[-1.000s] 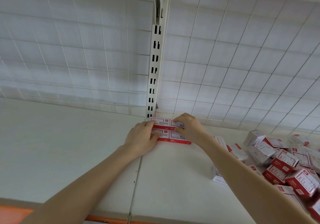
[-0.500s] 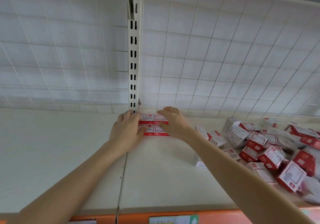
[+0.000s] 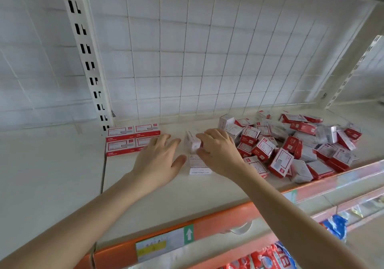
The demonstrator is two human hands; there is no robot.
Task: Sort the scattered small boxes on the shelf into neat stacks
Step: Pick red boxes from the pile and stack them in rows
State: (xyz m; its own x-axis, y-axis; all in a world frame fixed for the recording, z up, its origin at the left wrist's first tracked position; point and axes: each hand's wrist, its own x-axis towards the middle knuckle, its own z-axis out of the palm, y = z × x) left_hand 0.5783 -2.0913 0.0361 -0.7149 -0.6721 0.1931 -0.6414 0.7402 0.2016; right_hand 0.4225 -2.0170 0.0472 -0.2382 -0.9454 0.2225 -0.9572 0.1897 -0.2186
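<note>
Moved since the earlier frame: both hands, withdrawn from the neat block of boxes [image 3: 124, 142] at the far left of the shelf [image 3: 145, 196] and carried rightward toward the scattered pile [image 3: 291, 144].

Right hand [image 3: 220, 154]: fingers and thumb curled on one small box [image 3: 191, 143]. Whether the box is lifted or resting on the shelf cannot be told.

Left hand [image 3: 159, 160]: fingers straight and spread, nothing held, fingertips laid at the near right corner of the block.

Held box: located between the two hands, just right of the left fingertips and apart from the pile. Its long axis is judged to run near-to-far, slightly tilted, whereas the four boxes in the block are laid with long axes left-to-right. A quarter turn is therefore judged to be needed before it can be set flush.

Direction of travel: leftward. The block lies left of the held box, with the left hand between them. The pile is nearer the right hand, the block nearer the left.

Second box [image 3: 198, 164]: laid flat, pale face up, just near of the held box, partly covered by the right hand.
</note>
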